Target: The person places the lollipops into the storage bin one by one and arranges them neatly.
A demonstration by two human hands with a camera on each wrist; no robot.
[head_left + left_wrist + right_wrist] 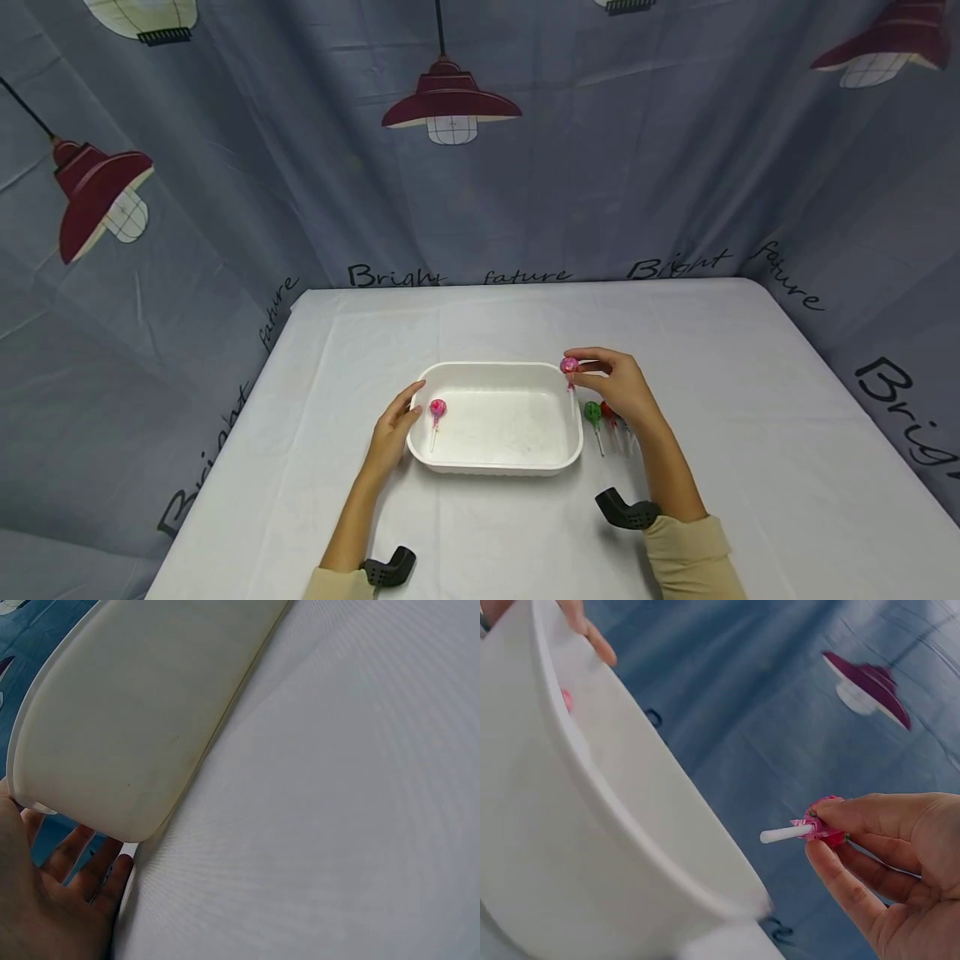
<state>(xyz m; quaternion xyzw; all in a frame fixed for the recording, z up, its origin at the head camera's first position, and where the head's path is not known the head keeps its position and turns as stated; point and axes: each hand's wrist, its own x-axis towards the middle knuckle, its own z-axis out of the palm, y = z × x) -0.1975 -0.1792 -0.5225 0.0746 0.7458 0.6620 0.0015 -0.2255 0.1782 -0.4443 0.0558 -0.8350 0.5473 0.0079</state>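
A white plastic tray sits in the middle of the table. My left hand holds its left end, thumb over the rim and the other fingers spread along the outer wall. Inside the tray, near that end, lies a pink lollipop. Beyond the right rim my right hand pinches a second pink lollipop by its wrapped head between thumb and fingers, its white stick pointing toward the tray. A green lollipop and a red lollipop lie beside the tray, below my right hand.
A white cloth covers the table. Behind it hangs a grey-blue curtain printed with red lamps and lettering. More lollipop sticks show next to the red one, partly hidden by my right forearm. A black wrist mount juts from each sleeve.
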